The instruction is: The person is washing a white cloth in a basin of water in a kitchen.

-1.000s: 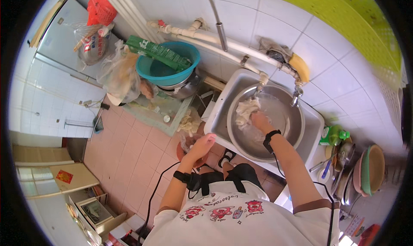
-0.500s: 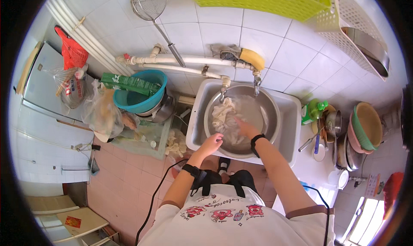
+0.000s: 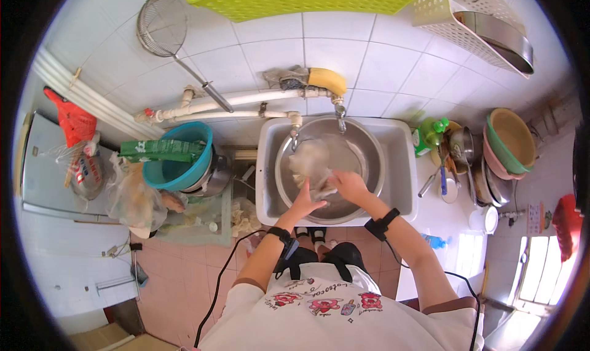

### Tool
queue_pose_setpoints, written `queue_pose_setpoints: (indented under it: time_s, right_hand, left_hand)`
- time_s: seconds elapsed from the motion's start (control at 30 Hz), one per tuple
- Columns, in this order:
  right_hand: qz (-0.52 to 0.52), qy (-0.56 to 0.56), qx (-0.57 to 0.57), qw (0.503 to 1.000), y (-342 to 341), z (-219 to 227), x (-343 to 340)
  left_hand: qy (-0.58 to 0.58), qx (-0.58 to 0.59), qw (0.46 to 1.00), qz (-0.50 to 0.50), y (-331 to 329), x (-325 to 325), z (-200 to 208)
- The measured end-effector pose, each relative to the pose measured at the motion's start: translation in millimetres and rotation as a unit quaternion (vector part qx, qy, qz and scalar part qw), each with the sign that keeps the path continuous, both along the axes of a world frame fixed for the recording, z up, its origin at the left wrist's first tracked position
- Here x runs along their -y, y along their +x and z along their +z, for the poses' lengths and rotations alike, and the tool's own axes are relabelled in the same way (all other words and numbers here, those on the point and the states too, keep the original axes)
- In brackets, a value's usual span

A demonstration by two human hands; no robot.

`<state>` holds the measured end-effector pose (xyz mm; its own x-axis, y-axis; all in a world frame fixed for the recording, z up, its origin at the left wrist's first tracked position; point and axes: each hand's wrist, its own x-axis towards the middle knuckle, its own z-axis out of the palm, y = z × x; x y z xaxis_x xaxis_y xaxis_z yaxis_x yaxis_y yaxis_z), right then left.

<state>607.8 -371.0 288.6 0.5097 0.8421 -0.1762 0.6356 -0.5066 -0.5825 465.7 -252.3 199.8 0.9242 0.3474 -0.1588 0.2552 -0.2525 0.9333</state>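
— Scrubbing something pale in the steel basin (image 3: pixel 362 167), is it?

— Yes, a limp whitish piece (image 3: pixel 309 160), under the tap (image 3: pixel 294 133) inside the sink (image 3: pixel 402 185). Left hand (image 3: pixel 305 198) and right hand (image 3: pixel 348 185) both have their grip closed around its lower edge. It looks soft, wet and slippery; I'd bunch it in both fists, not by a corner.

— Any packets about?

— A long green carton (image 3: pixel 161 149) lies across the blue tub (image 3: pixel 184 173), and a green bottle (image 3: pixel 428 134) stands just beside the sink.

Home kitchen, tiled wall (image 3: pixel 270 50), sink (image 3: pixel 402 167), taps, stacked bowls (image 3: pixel 507 142)
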Motion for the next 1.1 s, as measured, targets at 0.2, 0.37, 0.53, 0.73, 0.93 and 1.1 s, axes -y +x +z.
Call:
queue_pose_setpoints:
  time_s: [0.2,0.37,0.53,0.73,0.93,1.1]
  right_hand:
    - [-0.087,0.152,0.002,0.985,-16.0,103.7,-5.4]
    - [-0.125,0.214,-0.008,0.969,-20.8,159.9,-15.6]
    - [-0.201,0.326,-0.095,0.919,-26.2,205.5,-18.2]
    - [-0.322,0.197,-0.087,0.922,-4.7,156.9,32.4]
    - [-0.296,-0.032,0.014,0.954,12.3,-20.2,50.2]
    - [-0.193,-0.198,-0.001,0.961,-0.5,-155.1,25.2]
  left_hand:
    - [-0.188,0.060,0.980,-0.020,44.6,5.1,-7.7]
    - [-0.246,0.073,0.967,0.011,75.8,-1.8,7.4]
    - [-0.173,0.069,0.982,0.030,86.2,-7.6,4.1]
    - [0.021,0.188,0.981,0.037,78.9,-36.8,1.0]
    - [-0.076,-0.051,0.982,0.163,59.8,-70.4,-32.0]
    - [0.009,-0.129,0.976,0.173,53.5,-48.1,-20.3]
